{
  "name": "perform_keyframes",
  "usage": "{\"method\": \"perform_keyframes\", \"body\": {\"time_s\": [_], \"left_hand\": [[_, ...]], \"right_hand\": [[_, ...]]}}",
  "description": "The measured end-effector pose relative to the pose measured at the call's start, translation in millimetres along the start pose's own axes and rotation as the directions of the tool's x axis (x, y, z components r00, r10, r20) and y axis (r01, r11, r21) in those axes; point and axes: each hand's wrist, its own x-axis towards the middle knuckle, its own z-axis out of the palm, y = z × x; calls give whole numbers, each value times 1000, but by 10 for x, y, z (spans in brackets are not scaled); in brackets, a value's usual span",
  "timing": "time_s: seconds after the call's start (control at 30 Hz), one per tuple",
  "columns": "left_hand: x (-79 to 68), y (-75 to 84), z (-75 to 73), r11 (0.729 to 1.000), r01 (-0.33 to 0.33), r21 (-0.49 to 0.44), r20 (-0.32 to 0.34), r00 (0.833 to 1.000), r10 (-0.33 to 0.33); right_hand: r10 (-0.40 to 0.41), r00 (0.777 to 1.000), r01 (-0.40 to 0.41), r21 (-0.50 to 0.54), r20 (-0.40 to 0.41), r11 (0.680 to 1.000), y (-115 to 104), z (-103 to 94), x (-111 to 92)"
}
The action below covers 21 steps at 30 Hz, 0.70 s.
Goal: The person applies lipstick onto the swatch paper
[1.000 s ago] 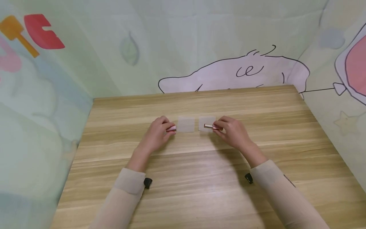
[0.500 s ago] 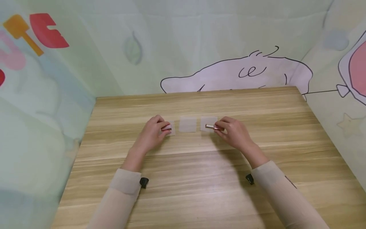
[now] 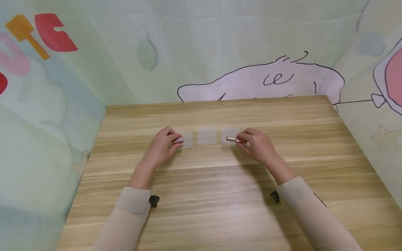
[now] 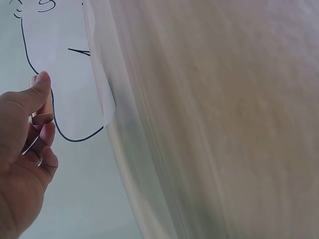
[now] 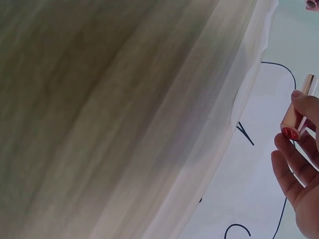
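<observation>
Between its thumb and fingers my left hand (image 3: 161, 146) pinches a lipstick cap (image 3: 178, 140), shiny and pinkish; in the left wrist view the fingers cover much of this cap (image 4: 48, 107). My right hand (image 3: 259, 146) pinches an uncapped lipstick (image 3: 231, 139) by its rose-gold base, its narrow metal tube pointing left. A red label shows on the bottom of the lipstick (image 5: 291, 132) in the right wrist view. The left hand is at the left translucent square (image 3: 187, 141), while the lipstick overlaps the right translucent square (image 3: 229, 132). The two pieces are well apart.
A middle translucent square (image 3: 206, 136) lies between the hands on the wood-grain table (image 3: 201, 195). Behind the table's far edge hangs a pale printed backdrop (image 3: 194, 52) with cartoon drawings. Small black wrist devices show by both sleeves.
My left hand has moved left with the cap, away from the lipstick, uncovering the left square. The right hand has stayed nearly still; the head view has shifted slightly.
</observation>
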Motion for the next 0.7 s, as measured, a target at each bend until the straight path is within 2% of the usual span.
{"method": "perform_keyframes", "body": {"time_s": [0.23, 0.7], "left_hand": [[-38, -31, -17, 1000, 9, -5, -5, 1000, -9], [-135, -129, -91, 1000, -5, -16, -61, 998, 4]], "right_hand": [[-17, 1000, 17, 12, -2, 1000, 9, 18, -5], [-13, 1000, 13, 5, 11, 1000, -12, 30, 1]]}}
